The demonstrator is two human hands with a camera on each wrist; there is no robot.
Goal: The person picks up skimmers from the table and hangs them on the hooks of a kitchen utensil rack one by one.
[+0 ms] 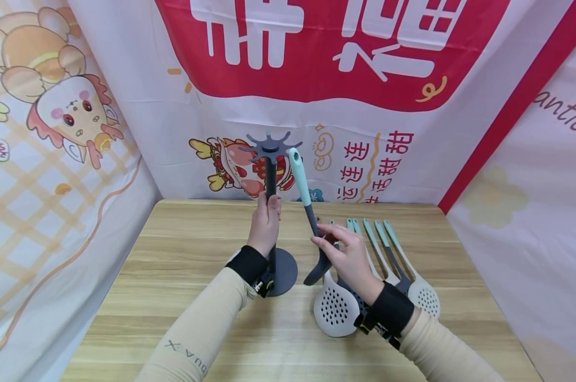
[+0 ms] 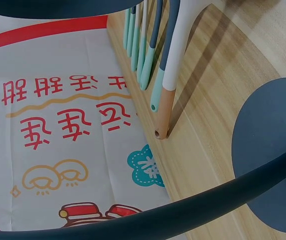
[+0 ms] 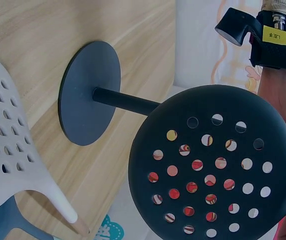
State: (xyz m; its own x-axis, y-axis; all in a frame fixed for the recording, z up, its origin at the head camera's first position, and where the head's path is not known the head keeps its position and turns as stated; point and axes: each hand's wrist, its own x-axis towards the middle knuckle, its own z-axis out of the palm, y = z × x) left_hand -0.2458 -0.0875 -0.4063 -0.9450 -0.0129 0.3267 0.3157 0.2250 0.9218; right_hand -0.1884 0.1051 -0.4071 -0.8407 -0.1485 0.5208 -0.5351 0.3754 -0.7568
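My left hand (image 1: 265,223) grips the dark pole of an upright utensil stand (image 1: 271,183). The stand has a star-shaped ring of hooks on top and a round base (image 2: 268,150) on the table. To the right, my right hand (image 1: 347,257) pinches the grey shank of a skimmer (image 1: 300,180), whose mint handle points up beside the hooks, apart from them. The skimmer's dark, round, perforated head (image 3: 185,175) hangs low, tilted, above the table. Neither hand's fingers show clearly in the wrist views.
Right of the stand, several utensils lie in a row on the wooden table (image 1: 182,265), mostly with mint handles toward the back. A white perforated skimmer (image 1: 337,330) lies nearest, with another white perforated one (image 1: 423,313) at the far right. A printed cloth (image 1: 378,106) hangs behind.
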